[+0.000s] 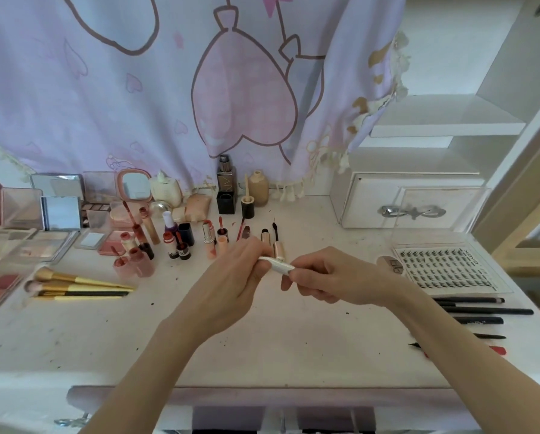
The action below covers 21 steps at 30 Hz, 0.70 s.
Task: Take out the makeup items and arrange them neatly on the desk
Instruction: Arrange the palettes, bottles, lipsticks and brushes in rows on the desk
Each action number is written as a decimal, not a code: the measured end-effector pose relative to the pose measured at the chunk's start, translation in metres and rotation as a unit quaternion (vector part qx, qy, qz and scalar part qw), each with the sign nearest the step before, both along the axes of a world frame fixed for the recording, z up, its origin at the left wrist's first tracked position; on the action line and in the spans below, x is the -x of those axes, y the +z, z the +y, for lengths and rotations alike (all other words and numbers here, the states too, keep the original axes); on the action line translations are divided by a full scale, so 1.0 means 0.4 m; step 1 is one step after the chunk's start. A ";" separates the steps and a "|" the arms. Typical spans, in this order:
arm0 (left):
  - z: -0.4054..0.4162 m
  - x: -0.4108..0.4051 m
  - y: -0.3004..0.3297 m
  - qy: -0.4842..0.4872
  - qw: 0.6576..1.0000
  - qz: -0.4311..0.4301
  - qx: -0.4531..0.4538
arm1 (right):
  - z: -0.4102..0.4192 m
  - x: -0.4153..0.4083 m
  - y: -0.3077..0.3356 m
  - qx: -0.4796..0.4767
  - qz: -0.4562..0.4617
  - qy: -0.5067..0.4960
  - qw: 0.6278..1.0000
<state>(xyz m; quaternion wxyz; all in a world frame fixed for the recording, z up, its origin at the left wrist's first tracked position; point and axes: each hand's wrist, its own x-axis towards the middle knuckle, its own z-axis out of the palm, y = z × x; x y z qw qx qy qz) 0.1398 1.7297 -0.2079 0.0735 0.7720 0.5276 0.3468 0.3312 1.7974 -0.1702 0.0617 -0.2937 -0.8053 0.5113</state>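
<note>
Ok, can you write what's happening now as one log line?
left hand: holds white tube | right hand: holds same tube | tube: above desk | brushes: lying left

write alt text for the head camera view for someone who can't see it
Two bare hands, left hand and right hand, together hold a small white tube above a white desk. Lip glosses, open palettes and gold-handled brushes lie to the left, a false-lash tray and black pencils to the right.
</note>
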 end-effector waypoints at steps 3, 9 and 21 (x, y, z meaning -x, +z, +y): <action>-0.006 -0.001 -0.014 0.023 1.000 0.001 -0.001 | -0.011 0.007 -0.015 -0.132 -0.036 0.000 0.991; -0.009 0.007 -0.003 0.026 0.989 -0.097 0.103 | -0.025 0.019 -0.036 -0.156 -0.027 -0.019 0.987; -0.032 0.031 0.002 0.039 0.982 -0.064 0.176 | -0.018 0.009 -0.051 -0.153 -0.040 -0.057 0.986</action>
